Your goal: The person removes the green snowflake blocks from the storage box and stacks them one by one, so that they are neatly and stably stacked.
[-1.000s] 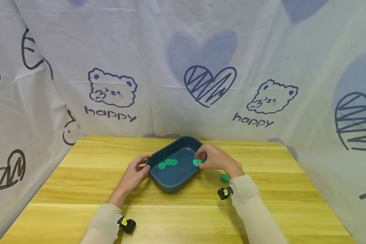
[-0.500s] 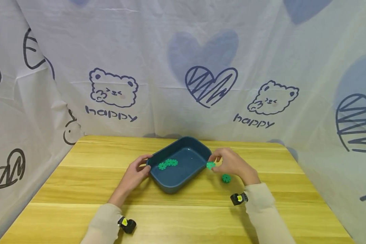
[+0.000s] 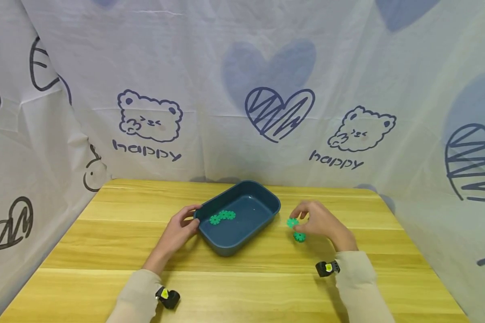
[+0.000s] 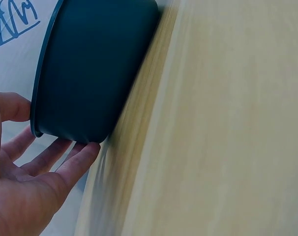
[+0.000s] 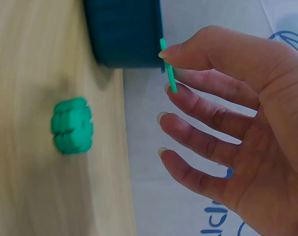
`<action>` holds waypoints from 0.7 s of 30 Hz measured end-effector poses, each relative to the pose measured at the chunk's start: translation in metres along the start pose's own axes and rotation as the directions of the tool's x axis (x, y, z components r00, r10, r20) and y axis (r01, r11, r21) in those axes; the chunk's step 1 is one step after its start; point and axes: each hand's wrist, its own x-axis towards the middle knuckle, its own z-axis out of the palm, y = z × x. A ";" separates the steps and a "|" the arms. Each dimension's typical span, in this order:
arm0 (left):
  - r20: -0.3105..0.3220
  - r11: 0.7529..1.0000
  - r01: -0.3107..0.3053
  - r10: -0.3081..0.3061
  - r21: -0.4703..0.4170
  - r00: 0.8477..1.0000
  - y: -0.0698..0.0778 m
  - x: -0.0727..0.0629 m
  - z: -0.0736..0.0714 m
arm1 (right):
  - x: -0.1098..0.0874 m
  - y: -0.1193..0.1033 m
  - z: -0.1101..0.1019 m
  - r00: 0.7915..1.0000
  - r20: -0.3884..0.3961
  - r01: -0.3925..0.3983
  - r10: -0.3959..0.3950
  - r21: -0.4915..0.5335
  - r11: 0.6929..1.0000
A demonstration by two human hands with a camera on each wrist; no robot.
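Observation:
My left hand [image 3: 182, 226] grips the left end of a dark blue plastic bin [image 3: 244, 226]; in the left wrist view its thumb and fingers [image 4: 73, 167] meet the bin's rim and end wall. Inside the bin, several green notched snowflake discs [image 3: 223, 216] lie in an overlapping row. My right hand [image 3: 320, 220], to the right of the bin, pinches one thin green snowflake disc [image 5: 168, 69] between thumb and fingers, held above the table. Just below it on the table stands a short stack of green snowflake discs [image 5: 73, 125].
The light wooden table [image 3: 242, 287] runs back to a white cloth [image 3: 214, 89] printed with bears and hearts. Small black cameras [image 3: 327, 269] are strapped to both wrists.
My right hand has moved right with the disc, from over the bin's right end to above the stack on the table. My left hand and the bin have stayed put.

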 end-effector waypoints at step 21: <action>-0.004 1.000 0.006 -0.006 0.017 1.000 0.001 0.000 0.000 | -0.015 0.028 0.014 0.993 0.041 -0.115 0.112 0.080 0.990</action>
